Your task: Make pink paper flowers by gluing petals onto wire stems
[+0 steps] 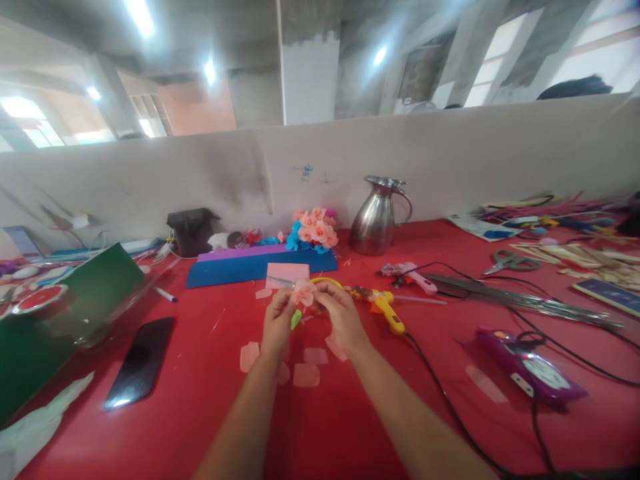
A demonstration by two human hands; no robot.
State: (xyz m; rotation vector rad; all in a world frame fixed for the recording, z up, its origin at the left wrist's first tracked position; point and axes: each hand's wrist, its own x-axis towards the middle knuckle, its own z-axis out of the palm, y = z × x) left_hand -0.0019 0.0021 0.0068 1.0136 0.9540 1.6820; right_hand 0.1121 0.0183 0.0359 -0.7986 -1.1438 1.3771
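A small pink paper flower is held up over the red table between my two hands. My left hand pinches it from the left side. The fingers of my right hand are closed at its right edge. Pointed metal, like a blade, shows just behind the flower, and a bright green piece shows below it; I cannot tell if they belong together. Loose pink paper petals lie beneath my hands. A pink paper sheet is just behind them.
A yellow glue gun and pink glue gun lie to the right, their cables trailing. Farther back stand a steel jug and a pink flower bunch. A phone lies left; scissors and a purple power strip lie right.
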